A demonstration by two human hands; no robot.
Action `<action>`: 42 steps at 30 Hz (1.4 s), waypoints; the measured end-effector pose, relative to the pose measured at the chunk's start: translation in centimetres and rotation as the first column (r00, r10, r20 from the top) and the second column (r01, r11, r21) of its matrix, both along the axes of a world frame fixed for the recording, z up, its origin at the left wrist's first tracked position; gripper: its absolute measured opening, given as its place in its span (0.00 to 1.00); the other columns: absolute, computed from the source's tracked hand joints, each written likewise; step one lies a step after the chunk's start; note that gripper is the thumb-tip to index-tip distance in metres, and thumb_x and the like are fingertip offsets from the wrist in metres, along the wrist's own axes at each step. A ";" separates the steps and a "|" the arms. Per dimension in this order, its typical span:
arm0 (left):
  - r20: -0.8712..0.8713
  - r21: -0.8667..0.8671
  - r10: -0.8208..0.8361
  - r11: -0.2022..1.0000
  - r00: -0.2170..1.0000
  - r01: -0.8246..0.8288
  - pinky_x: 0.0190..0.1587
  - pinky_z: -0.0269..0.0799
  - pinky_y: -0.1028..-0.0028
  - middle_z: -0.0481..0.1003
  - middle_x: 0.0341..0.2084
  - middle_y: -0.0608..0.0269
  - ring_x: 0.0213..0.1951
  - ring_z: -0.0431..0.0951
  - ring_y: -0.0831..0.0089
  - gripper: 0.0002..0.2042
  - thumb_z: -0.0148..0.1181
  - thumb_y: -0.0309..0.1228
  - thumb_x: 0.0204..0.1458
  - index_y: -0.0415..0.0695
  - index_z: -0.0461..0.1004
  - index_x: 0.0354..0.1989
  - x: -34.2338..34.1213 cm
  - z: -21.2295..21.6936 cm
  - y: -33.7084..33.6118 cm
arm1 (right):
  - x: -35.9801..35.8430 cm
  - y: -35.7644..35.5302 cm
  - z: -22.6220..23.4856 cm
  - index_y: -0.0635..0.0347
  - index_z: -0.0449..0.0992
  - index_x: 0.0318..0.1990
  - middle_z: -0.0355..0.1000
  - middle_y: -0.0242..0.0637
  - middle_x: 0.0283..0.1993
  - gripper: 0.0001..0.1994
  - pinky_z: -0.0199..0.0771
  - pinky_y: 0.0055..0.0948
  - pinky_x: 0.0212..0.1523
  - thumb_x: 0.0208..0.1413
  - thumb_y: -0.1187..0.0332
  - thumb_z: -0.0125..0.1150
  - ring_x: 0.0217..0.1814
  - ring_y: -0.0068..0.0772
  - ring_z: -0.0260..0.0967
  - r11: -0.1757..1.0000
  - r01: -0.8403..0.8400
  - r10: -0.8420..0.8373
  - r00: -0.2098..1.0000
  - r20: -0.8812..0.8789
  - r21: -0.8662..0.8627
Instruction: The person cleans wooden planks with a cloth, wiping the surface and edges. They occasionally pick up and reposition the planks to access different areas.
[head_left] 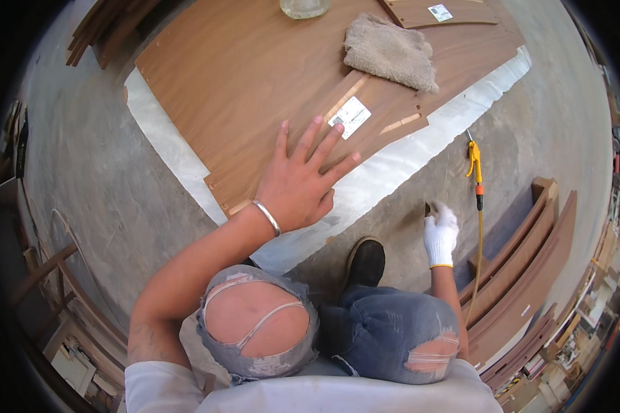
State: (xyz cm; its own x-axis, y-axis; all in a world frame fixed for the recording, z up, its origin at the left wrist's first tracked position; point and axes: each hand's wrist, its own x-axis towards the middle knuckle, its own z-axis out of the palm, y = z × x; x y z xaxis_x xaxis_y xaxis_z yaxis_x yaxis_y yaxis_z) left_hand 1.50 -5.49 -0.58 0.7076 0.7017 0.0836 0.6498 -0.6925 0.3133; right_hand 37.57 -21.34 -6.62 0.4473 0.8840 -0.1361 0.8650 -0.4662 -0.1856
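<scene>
We identify the panel [234,82] as smooth wood with a satin sheen. The folded cloth [390,54] is rough and fuzzy; the bangle [268,216], glossy metal; the glove [441,239], matt knit; the floor [103,179], matt, concrete-like.

Head-worn fisheye, steep downward look past knees [256,320] onto brown panel [220,89].

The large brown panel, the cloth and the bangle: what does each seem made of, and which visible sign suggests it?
Large brown panel: probably wood or veneer, smoothly finished; streaky grain shows.
Cloth: perhaps cotton terry; its surface looks fuzzy.
Bangle: likely polished metal, judging by its silvery shine; exact metal unclear.
</scene>
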 end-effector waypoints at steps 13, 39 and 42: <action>0.069 0.052 -0.036 0.998 0.997 0.033 0.69 0.57 0.30 0.61 0.76 0.54 0.78 0.55 0.46 0.28 0.65 0.33 0.51 0.66 0.77 0.64 0.1 -0.2 0.0 | -9.5 29.9 7.0 0.51 0.77 0.65 0.72 0.45 0.70 0.29 0.62 0.51 0.75 0.57 0.53 0.68 0.76 0.53 0.62 0.675 -0.669 0.629 0.742 0.231 0.311; 0.178 -0.154 0.272 0.957 0.946 -0.246 0.77 0.53 0.51 0.66 0.72 0.46 0.75 0.60 0.44 0.22 0.53 0.31 0.68 0.32 0.68 0.67 -2.2 -2.5 4.8 | -13.3 10.1 4.1 0.56 0.76 0.64 0.71 0.44 0.71 0.32 0.54 0.57 0.81 0.45 0.69 0.66 0.79 0.50 0.62 0.300 -0.814 0.943 0.175 -0.283 0.497; 0.153 -0.147 0.223 0.969 0.963 -0.201 0.77 0.53 0.49 0.67 0.71 0.45 0.75 0.60 0.44 0.22 0.53 0.31 0.68 0.32 0.68 0.66 -2.3 -2.3 5.0 | -9.9 14.2 5.1 0.54 0.76 0.64 0.71 0.44 0.71 0.33 0.51 0.61 0.81 0.43 0.70 0.67 0.78 0.52 0.62 0.530 -0.733 0.840 0.521 -0.150 0.426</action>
